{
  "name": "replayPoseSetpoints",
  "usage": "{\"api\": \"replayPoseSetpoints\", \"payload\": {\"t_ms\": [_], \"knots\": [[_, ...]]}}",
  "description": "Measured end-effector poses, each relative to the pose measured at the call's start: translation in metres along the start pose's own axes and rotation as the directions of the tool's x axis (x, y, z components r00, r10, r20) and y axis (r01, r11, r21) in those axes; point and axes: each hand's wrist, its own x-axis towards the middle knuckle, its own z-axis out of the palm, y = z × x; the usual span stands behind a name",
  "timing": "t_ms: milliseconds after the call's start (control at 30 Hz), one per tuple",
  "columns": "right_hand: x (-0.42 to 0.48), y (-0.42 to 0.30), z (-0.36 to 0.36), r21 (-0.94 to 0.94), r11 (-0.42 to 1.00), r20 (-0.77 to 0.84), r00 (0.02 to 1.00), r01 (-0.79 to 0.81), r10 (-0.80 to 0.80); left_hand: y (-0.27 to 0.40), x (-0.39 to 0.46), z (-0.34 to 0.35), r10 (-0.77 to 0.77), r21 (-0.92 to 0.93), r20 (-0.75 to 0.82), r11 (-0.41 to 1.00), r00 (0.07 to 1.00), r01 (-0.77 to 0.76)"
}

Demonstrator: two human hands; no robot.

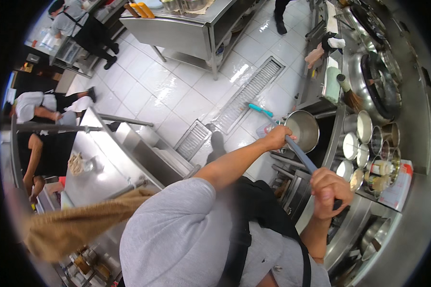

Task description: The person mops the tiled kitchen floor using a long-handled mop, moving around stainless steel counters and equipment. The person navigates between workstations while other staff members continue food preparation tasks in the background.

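Observation:
Both of my hands grip a long-handled floor cleaning tool (301, 156) with a grey pole. My left hand (277, 137) is wrapped around the pole lower down. Higher up, near the black end, my right hand (330, 193) closes over it. The tool's narrow teal head (260, 109) is down by the wet tiled floor (172, 89), beside the long drain grate (253, 93); whether it is a brush or a squeegee I cannot tell. Just right of my left hand stands a large steel pot (305, 131) with some pale liquid visible inside.
Steel seasoning pots (364, 126) and a wok station (377, 86) line the right side. A steel worktable (168, 34) stands ahead, another counter (93, 154) on the left. A smaller grate (193, 139) lies in the floor. People (75, 25) work at the left; a leg (280, 18) shows ahead.

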Motion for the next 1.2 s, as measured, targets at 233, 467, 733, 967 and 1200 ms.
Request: {"api": "replayPoseSetpoints", "payload": {"t_ms": [233,467,733,967,1200], "knots": [[0.044,0.087,0.077,-0.473,0.843,-0.094,0.966,-0.256,0.241,-0.079,0.059,-0.028,0.058,-0.142,0.081,0.989,0.995,-0.046],[0.123,0.051,0.079,-0.221,0.943,0.222,0.929,-0.248,0.296,-0.063,0.074,-0.065,0.033,-0.17,-0.013,0.985,0.999,-0.034],[0.117,0.175,0.098,-0.419,0.772,-0.302,0.875,-0.479,0.379,-0.115,0.166,-0.057,0.108,-0.177,0.163,0.981,0.981,-0.078],[0.151,0.17,0.048,-0.367,0.779,-0.441,0.833,-0.508,0.335,-0.049,0.198,-0.094,0.08,-0.132,0.197,0.99,0.977,-0.054],[0.186,0.161,-0.005,-0.242,0.957,-0.304,0.949,-0.16,0.082,-0.077,0.272,-0.053,0.072,-0.089,0.338,0.995,0.938,-0.044]]}}
